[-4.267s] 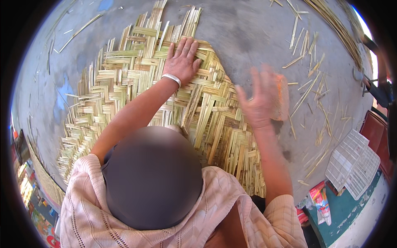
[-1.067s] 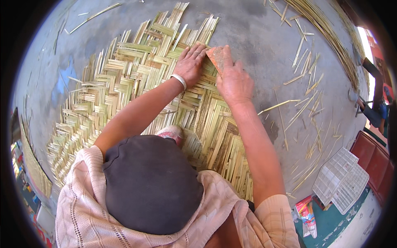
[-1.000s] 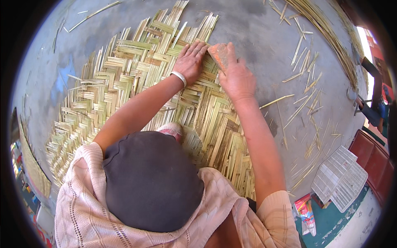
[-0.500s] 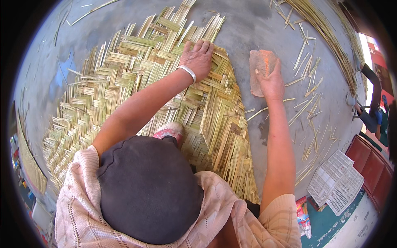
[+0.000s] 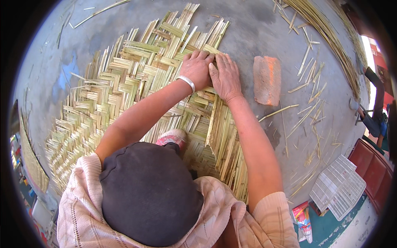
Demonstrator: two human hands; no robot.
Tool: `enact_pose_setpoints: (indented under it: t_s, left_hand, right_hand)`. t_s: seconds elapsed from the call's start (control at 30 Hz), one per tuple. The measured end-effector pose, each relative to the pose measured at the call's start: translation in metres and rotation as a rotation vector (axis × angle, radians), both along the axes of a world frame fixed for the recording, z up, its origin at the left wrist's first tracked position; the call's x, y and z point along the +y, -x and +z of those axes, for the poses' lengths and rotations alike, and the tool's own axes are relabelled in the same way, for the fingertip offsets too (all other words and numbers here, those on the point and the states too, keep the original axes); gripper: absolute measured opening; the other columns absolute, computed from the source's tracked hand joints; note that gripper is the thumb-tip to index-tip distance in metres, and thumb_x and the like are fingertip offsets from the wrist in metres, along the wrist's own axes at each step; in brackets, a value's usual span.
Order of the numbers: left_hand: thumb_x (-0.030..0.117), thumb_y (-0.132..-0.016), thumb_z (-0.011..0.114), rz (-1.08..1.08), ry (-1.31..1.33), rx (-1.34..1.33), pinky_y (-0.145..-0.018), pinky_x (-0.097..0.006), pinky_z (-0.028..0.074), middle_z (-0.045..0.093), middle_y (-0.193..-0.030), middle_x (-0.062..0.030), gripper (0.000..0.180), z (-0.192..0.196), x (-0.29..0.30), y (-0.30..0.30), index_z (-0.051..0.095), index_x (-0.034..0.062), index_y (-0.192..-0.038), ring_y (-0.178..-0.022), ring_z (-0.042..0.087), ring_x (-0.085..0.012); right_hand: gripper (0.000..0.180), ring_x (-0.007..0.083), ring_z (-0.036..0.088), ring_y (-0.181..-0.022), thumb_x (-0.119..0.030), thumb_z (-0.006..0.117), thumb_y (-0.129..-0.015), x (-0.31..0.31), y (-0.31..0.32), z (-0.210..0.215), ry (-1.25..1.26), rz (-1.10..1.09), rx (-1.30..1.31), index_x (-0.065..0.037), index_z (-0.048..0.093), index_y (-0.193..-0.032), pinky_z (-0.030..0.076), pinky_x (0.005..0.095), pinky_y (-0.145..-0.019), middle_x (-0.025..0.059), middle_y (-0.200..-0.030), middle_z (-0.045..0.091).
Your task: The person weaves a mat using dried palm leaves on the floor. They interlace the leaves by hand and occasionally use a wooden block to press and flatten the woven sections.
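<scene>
A large mat [image 5: 136,78] woven from split green and tan reed strips covers the floor in front of me, its right edge folded over [image 5: 223,136]. My left hand [image 5: 197,69], with a silver bracelet at the wrist, lies flat on the mat near its upper right part. Right beside it, my right hand [image 5: 226,78] rests palm down over the folded edge, fingers stretched out and thumb close to the left hand. Neither hand holds anything. A worn reddish brick [image 5: 261,82] lies on the grey floor to the right of the right hand.
Loose reed scraps [image 5: 316,107] litter the floor on the right. A bundle of long strips [image 5: 326,33] lies at the far right. White plastic crates [image 5: 337,184] stand at the lower right near a red seat [image 5: 368,163]. My shoe [image 5: 173,137] is on the mat. Another person sits at the right edge.
My right hand has let go of the brick, leaving it on the floor, and has moved left onto the mat's folded edge beside my left hand. The left hand stays nearly in place.
</scene>
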State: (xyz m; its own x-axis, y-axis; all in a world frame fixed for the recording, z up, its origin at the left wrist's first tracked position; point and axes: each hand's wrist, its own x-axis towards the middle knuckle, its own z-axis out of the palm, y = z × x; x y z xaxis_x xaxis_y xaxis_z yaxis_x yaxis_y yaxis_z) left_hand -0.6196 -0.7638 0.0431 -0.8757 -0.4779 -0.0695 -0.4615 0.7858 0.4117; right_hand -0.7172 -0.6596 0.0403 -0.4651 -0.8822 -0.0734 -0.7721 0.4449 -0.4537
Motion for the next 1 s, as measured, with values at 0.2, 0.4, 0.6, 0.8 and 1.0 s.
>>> enact_pose_setpoints:
  t_s: [0.2, 0.4, 0.6, 0.8, 1.0]
  left_hand:
    - [0.029, -0.086, 0.056, -0.034, 0.058, 0.078, -0.107, -0.043, 0.032, 0.053, -0.135, -0.0080, 0.052, -0.016, 0.002, -0.010, 0.052, 0.0113, -0.134, -0.129, 0.045, -0.0265]
    - [0.020, -0.090, 0.056, -0.121, 0.016, 0.208, -0.100, -0.043, 0.041, 0.061, -0.125, -0.0099, 0.036, -0.015, -0.016, -0.020, 0.060, 0.0100, -0.125, -0.118, 0.055, -0.0279]
    - [0.024, -0.092, 0.058, 0.173, 0.114, 0.196, -0.097, -0.042, 0.046, 0.065, -0.119, -0.0160, 0.035, -0.001, -0.142, -0.049, 0.062, 0.0076, -0.123, -0.113, 0.060, -0.0321]
    - [0.031, -0.095, 0.055, 0.556, -0.050, -0.209, -0.083, -0.041, 0.052, 0.070, -0.103, -0.0178, 0.036, 0.001, -0.257, -0.098, 0.065, 0.0013, -0.113, -0.096, 0.067, -0.0336]
    - [0.031, -0.097, 0.054, 0.666, -0.924, -0.201, -0.053, -0.029, 0.050, 0.065, -0.073, -0.0054, 0.035, -0.010, -0.287, -0.078, 0.065, -0.0020, -0.092, -0.060, 0.060, -0.0132]
  right_hand:
    - [0.073, 0.0326, 0.031, -0.142, -0.058, 0.031, -0.099, 0.008, 0.001, 0.001, -0.037, 0.106, 0.118, -0.001, 0.043, -0.142, 0.020, 0.0465, -0.117, 0.0176, -0.148, 0.042]
    - [0.081, 0.0290, 0.029, -0.142, -0.067, 0.036, -0.094, -0.002, 0.000, 0.008, -0.173, 0.086, 0.124, -0.002, 0.043, -0.142, 0.022, 0.0443, -0.117, 0.0141, -0.150, 0.040]
    - [0.078, 0.0279, 0.035, -0.137, -0.064, 0.046, -0.092, -0.011, -0.004, 0.018, -0.205, 0.067, 0.171, -0.002, 0.046, -0.138, 0.027, 0.0428, -0.114, 0.0132, -0.144, 0.044]
    - [0.067, 0.0292, 0.040, -0.131, -0.059, 0.049, -0.093, -0.021, -0.004, 0.026, -0.213, 0.033, 0.137, -0.002, 0.054, -0.127, 0.033, 0.0432, -0.109, 0.0139, -0.136, 0.050]
    - [0.056, 0.0315, 0.045, -0.125, -0.054, 0.047, -0.096, -0.026, 0.002, 0.027, -0.158, 0.011, 0.094, -0.002, 0.061, -0.113, 0.036, 0.0444, -0.106, 0.0142, -0.128, 0.055]
